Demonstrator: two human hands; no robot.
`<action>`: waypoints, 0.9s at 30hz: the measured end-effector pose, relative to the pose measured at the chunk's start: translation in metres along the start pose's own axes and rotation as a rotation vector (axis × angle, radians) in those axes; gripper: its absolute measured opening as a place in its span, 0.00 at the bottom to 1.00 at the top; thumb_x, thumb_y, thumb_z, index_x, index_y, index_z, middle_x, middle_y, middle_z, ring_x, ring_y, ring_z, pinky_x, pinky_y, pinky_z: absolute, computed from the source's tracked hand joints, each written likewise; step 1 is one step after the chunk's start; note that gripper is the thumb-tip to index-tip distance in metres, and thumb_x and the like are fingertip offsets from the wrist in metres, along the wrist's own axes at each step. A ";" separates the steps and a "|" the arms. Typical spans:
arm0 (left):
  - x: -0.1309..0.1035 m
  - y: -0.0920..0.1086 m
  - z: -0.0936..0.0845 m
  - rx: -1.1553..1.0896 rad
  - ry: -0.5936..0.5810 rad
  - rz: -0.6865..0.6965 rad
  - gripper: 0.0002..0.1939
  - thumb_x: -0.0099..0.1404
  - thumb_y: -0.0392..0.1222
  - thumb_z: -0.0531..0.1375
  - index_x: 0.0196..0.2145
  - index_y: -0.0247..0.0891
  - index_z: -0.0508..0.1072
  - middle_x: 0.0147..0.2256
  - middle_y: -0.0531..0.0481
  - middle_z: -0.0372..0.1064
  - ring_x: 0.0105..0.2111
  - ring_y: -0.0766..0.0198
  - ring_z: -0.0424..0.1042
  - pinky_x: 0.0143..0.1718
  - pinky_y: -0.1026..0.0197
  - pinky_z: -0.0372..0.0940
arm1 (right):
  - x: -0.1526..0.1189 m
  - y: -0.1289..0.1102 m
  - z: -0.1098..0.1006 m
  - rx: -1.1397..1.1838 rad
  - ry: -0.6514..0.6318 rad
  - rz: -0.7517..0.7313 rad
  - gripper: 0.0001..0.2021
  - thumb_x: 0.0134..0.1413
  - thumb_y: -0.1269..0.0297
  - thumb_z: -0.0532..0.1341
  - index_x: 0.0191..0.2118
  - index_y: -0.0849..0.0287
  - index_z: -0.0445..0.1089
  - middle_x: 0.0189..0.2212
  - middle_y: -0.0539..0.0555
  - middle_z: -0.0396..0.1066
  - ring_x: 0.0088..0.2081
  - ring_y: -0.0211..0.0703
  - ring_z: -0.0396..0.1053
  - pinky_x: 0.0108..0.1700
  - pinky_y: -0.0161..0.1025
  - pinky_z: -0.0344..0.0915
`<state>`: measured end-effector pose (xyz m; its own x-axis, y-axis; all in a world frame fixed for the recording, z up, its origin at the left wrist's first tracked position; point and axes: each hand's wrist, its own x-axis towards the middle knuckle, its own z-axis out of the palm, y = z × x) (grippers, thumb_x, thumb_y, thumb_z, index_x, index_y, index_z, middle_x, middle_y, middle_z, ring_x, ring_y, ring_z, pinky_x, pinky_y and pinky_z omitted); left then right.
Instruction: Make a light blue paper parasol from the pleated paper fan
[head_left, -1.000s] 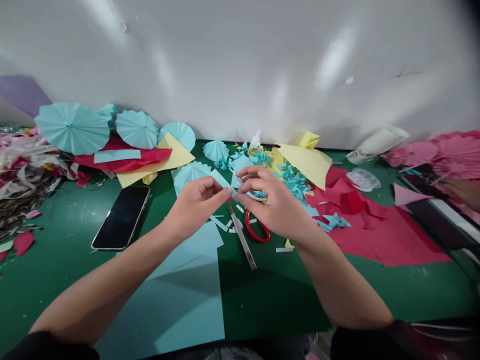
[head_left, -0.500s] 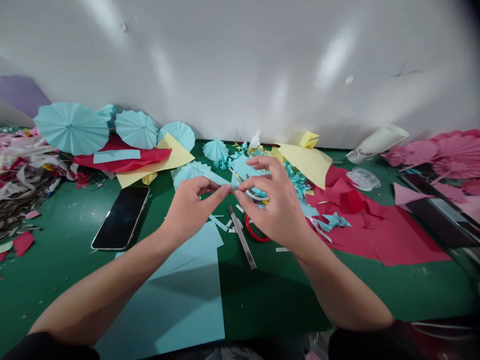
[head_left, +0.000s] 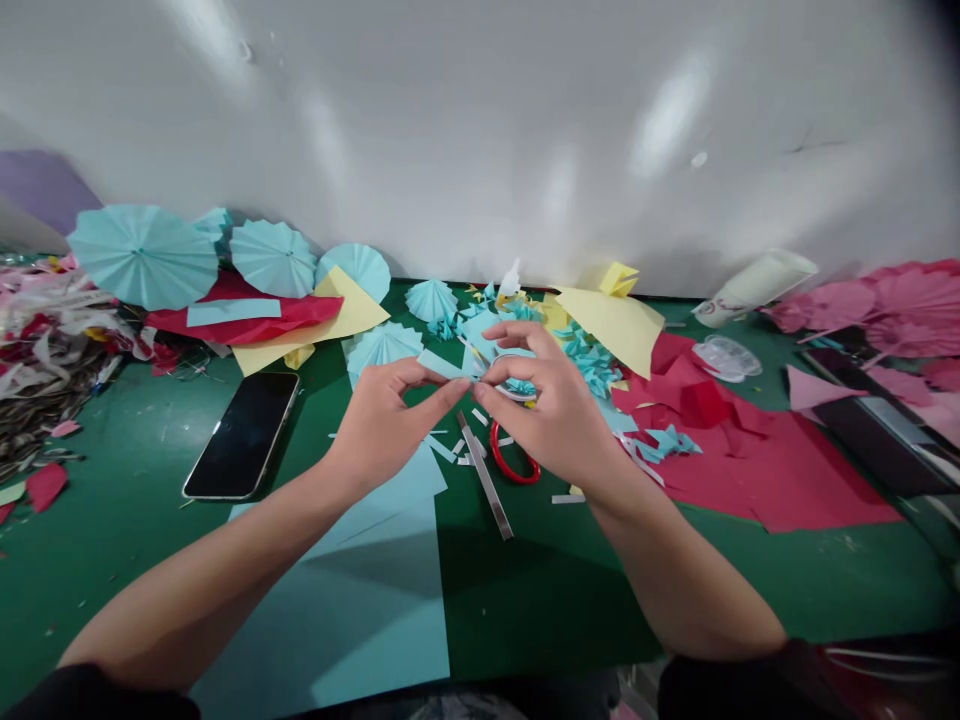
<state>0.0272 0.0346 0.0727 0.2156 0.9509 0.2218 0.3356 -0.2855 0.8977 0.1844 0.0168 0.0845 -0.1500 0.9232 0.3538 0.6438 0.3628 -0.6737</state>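
Above the middle of the green table, a light blue paper strip (head_left: 441,366) is pinched between thumb and fingers of my left hand (head_left: 394,408). My right hand (head_left: 534,395) meets it at the strip's right end, thumb and index finger closed on that end and the other fingers curved above. The two thumb tips nearly touch. Below the hands lie a metal craft knife (head_left: 486,476), red-handled scissors (head_left: 513,470) and small white paper scraps (head_left: 480,416). Part of a roll of white tape (head_left: 517,393) shows behind my right fingers.
A phone (head_left: 244,437) lies left of my left forearm, and light blue sheets (head_left: 375,590) lie beneath it. Pleated blue paper discs (head_left: 142,258) lean at the back left. Red paper (head_left: 787,480) spreads on the right, with a paper cup (head_left: 754,288) on its side behind it.
Both hands have shifted very slightly, with the fingertips a little to the right and lower. The strip stays between them; the things on the table have not moved.
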 end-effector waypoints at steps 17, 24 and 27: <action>-0.001 0.002 -0.002 0.070 0.007 0.011 0.10 0.55 0.45 0.61 0.23 0.37 0.75 0.19 0.54 0.67 0.22 0.67 0.64 0.25 0.64 0.58 | 0.001 0.001 -0.002 0.081 -0.095 0.058 0.05 0.48 0.67 0.57 0.24 0.57 0.65 0.47 0.55 0.61 0.52 0.45 0.59 0.49 0.49 0.59; -0.001 0.004 -0.002 0.091 0.008 0.020 0.09 0.55 0.43 0.61 0.22 0.37 0.75 0.19 0.56 0.67 0.22 0.69 0.65 0.25 0.65 0.58 | 0.001 0.001 -0.004 0.073 -0.104 0.057 0.05 0.49 0.68 0.57 0.24 0.57 0.65 0.47 0.54 0.61 0.52 0.45 0.59 0.50 0.48 0.59; -0.001 0.004 -0.002 0.103 0.019 0.035 0.08 0.55 0.43 0.61 0.23 0.37 0.75 0.19 0.55 0.68 0.23 0.69 0.66 0.25 0.65 0.59 | 0.001 0.001 -0.003 0.060 -0.099 0.047 0.05 0.49 0.68 0.57 0.25 0.57 0.65 0.47 0.54 0.61 0.52 0.44 0.59 0.50 0.47 0.58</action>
<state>0.0266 0.0330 0.0766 0.2121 0.9419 0.2607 0.4206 -0.3287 0.8456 0.1872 0.0173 0.0865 -0.1959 0.9463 0.2570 0.6061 0.3229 -0.7269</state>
